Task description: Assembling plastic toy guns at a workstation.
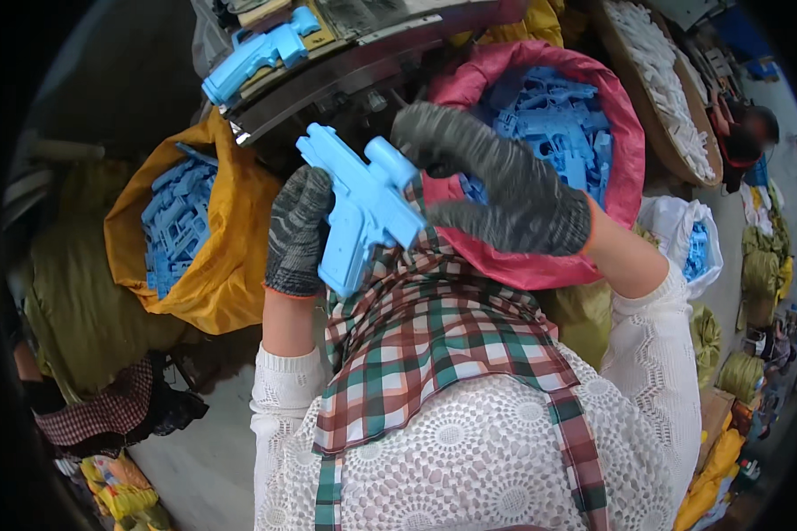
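Now a blue toy gun (pixel 363 208) is gripped by the L hand (pixel 297 232) & R hand (pixel 496 190); if squeezed loosely, it could be dropped into the red sack (pixel 624 133).

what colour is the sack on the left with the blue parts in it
Mustard yellow sack, seen in the head view, beside the left hand.

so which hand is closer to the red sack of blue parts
Right. The right hand is raised directly in front of the red sack, overlapping it, while the left hand grips the blue toy pistol further left, nearer the yellow sack.
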Action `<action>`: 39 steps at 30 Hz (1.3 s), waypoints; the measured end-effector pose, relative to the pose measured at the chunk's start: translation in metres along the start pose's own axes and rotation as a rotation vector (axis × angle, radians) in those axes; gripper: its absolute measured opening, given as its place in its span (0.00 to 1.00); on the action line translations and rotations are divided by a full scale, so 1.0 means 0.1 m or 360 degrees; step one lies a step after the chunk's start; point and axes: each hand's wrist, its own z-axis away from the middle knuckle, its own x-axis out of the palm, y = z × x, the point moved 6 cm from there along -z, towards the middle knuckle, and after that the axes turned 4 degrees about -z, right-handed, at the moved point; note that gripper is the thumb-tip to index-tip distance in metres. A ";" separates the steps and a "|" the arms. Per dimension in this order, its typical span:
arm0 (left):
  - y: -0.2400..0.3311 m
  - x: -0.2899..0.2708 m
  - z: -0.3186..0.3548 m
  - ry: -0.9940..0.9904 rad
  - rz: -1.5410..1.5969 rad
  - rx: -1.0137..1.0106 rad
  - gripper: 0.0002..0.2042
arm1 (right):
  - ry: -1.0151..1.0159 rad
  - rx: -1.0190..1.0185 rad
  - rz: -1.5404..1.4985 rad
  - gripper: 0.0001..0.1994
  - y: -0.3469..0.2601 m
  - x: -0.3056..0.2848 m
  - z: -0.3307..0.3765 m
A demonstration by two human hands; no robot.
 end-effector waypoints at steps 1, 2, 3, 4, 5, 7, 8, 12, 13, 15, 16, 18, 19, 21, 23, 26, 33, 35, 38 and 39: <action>0.10 0.12 0.05 -0.0050 0.0088 -0.0044 0.16 | -0.0256 -0.0233 0.0401 0.28 -0.14 0.05 -0.03; 0.21 0.16 0.05 -0.0108 -0.0323 0.0030 0.15 | -0.0506 -0.0469 0.0805 0.24 -0.22 0.13 -0.02; 0.30 0.18 0.05 -0.0144 -0.0734 0.0104 0.14 | -0.0517 -0.0512 0.0801 0.24 -0.23 0.16 -0.04; 0.26 0.21 0.03 -0.0135 -0.0642 0.0042 0.13 | -0.0519 -0.0543 0.0897 0.20 -0.23 0.20 -0.04; 0.34 0.23 0.03 -0.0106 -0.0620 0.0031 0.13 | -0.0518 -0.0576 0.0992 0.17 -0.21 0.21 -0.07; 0.67 0.34 0.04 -0.0108 -0.0956 0.0245 0.11 | -0.0456 -0.0673 0.1026 0.16 -0.25 0.12 -0.16; 0.86 0.30 0.02 0.0024 -0.0985 0.0482 0.10 | -0.0525 -0.0608 0.0858 0.18 -0.28 0.05 -0.26; 1.58 0.11 -0.21 0.0856 -0.2034 0.1790 0.15 | -0.0352 -0.0441 0.0553 0.17 -0.28 -0.36 -0.35; 1.67 0.06 -0.35 0.0867 -0.2036 0.1800 0.15 | -0.0302 -0.0371 0.0612 0.17 -0.26 -0.43 -0.35; 1.75 0.09 -0.60 0.0872 -0.2867 0.1756 0.24 | -0.0309 -0.0346 0.0623 0.20 -0.25 -0.42 -0.40; 1.74 -0.02 -0.87 0.0380 -0.2830 0.0437 0.29 | -0.0252 -0.0200 0.0549 0.21 -0.21 -0.43 -0.43; 1.74 0.12 -0.84 0.0389 -0.3089 0.0556 0.28 | -0.0151 -0.0099 0.0526 0.21 -0.24 -0.41 -0.47; 1.73 0.19 -0.84 0.0388 -0.3346 0.0686 0.27 | -0.0148 -0.0097 0.0530 0.21 -0.23 -0.40 -0.51; 1.79 0.04 -0.65 0.0528 -0.3477 0.0802 0.27 | -0.0102 -0.0423 0.0472 0.22 -0.39 -0.31 -0.66; 1.62 0.04 -0.59 0.0680 -0.3384 0.1556 0.26 | -0.0087 -0.0465 0.0618 0.23 -0.32 -0.38 -0.81; 1.48 -0.25 -0.38 0.0908 -0.3128 0.1273 0.27 | -0.0039 -0.0592 0.0704 0.22 -0.12 -0.50 -1.08; 1.60 -1.49 0.62 0.1569 -0.3433 0.0258 0.37 | -0.0179 -0.0792 0.1034 0.18 0.30 -0.13 -1.93; 1.53 -1.54 0.67 0.1459 -0.3426 0.0298 0.37 | -0.0234 -0.0887 0.1049 0.17 0.42 -0.11 -2.08; 1.34 -1.51 0.54 0.1176 -0.3292 0.0359 0.35 | -0.0313 -0.0321 0.0893 0.17 0.36 -0.18 -2.00; 1.27 -1.39 0.42 0.0993 -0.3186 0.0428 0.35 | -0.0253 -0.0378 0.1027 0.17 0.55 -0.35 -2.11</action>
